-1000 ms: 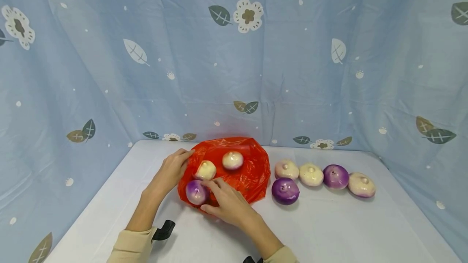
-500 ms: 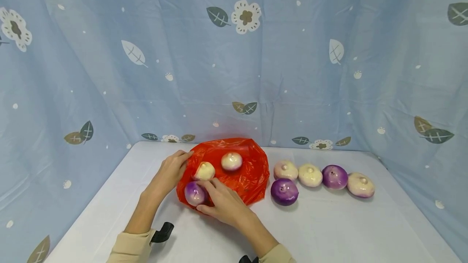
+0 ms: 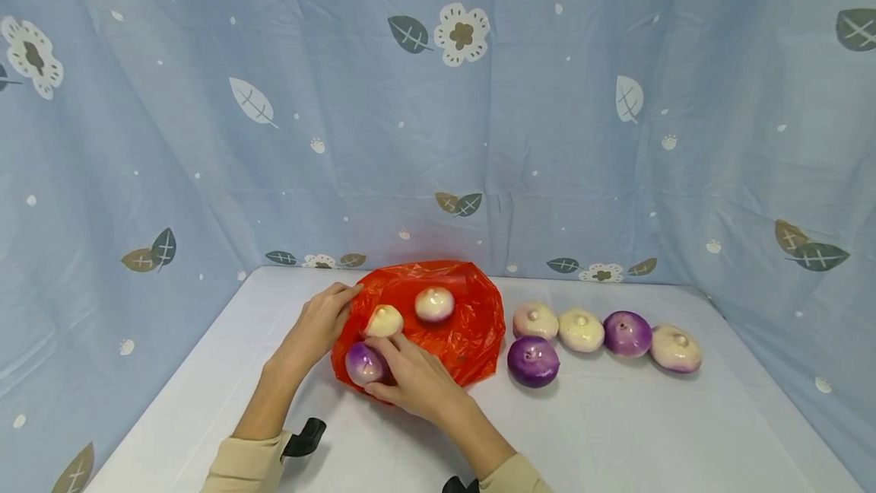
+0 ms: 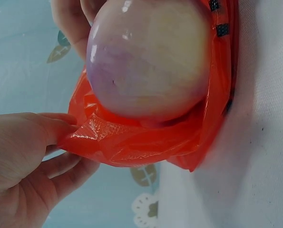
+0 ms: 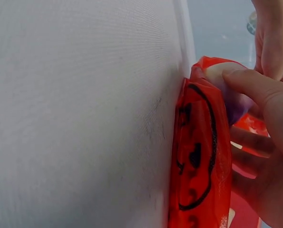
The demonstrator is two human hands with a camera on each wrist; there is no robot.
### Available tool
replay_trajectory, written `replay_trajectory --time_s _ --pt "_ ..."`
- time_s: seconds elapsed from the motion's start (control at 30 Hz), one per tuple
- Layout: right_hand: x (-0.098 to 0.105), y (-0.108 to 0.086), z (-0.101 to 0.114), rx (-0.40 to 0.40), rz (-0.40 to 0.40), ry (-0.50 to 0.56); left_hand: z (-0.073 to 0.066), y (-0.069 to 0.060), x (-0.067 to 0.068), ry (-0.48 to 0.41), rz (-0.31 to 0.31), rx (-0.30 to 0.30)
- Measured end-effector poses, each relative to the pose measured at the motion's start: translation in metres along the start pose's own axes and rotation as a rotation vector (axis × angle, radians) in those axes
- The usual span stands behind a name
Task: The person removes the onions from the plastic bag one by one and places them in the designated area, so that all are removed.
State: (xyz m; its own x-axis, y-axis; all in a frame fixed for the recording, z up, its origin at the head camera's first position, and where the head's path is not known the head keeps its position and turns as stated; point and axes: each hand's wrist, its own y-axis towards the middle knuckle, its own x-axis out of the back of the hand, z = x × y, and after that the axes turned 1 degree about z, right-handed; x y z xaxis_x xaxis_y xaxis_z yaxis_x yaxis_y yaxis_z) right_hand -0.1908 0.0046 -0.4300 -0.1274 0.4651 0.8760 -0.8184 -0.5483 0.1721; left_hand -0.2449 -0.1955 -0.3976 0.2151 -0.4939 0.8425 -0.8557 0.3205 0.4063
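Observation:
A red plastic bag lies spread on the white table, its mouth toward me. My left hand pinches its left rim; the left wrist view shows the bag film between thumb and fingers. At the bag's front left, my right hand holds a purple-and-white onion, fingers over its far side and thumb on its near side. That thumb presses on the onion's pale side in the right wrist view. Behind it, a pale onion and another white-and-purple onion sit on the red film.
Right of the bag, a row holds a pinkish onion, a cream onion, a purple onion and a pale onion. A dark purple onion sits in front. A blue patterned curtain surrounds the table.
My right hand has moved slightly left, and its fingers and thumb have closed on the purple-and-white onion. The left hand keeps its place on the bag's rim.

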Motion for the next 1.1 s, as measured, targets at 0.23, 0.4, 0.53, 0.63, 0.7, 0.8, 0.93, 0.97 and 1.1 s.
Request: replay_trajectory --time_s 0.23,0.4,0.53,0.63,0.7,0.8,0.93,0.97,1.1 --pt "0.003 -0.002 0.000 0.022 -0.007 -0.014 0.000 0.000 0.000 0.001 -0.002 -0.001" --pt "0.005 -0.005 0.000 0.028 0.003 -0.033 0.000 0.000 0.001 -0.002 0.008 0.010" --pt "0.007 -0.008 -0.001 0.025 0.011 -0.045 0.000 0.000 0.000 -0.006 0.011 0.015" --pt "0.009 -0.012 -0.003 0.022 0.017 -0.050 0.000 0.000 0.000 -0.007 0.012 0.015" --pt "0.011 -0.014 -0.004 0.017 0.022 -0.052 0.000 0.000 0.001 -0.008 0.011 0.015" --pt "0.014 -0.017 -0.007 0.018 0.018 -0.058 0.000 0.000 0.001 -0.008 0.009 0.011" --pt "0.017 -0.021 -0.012 0.028 0.005 -0.071 -0.001 -0.001 0.001 -0.007 0.006 0.005" --pt "0.017 -0.022 -0.013 0.029 0.003 -0.071 -0.001 -0.001 0.001 -0.008 0.006 0.005" --pt "0.021 -0.027 -0.017 0.026 0.000 -0.075 -0.001 -0.001 0.001 -0.014 0.012 0.010"
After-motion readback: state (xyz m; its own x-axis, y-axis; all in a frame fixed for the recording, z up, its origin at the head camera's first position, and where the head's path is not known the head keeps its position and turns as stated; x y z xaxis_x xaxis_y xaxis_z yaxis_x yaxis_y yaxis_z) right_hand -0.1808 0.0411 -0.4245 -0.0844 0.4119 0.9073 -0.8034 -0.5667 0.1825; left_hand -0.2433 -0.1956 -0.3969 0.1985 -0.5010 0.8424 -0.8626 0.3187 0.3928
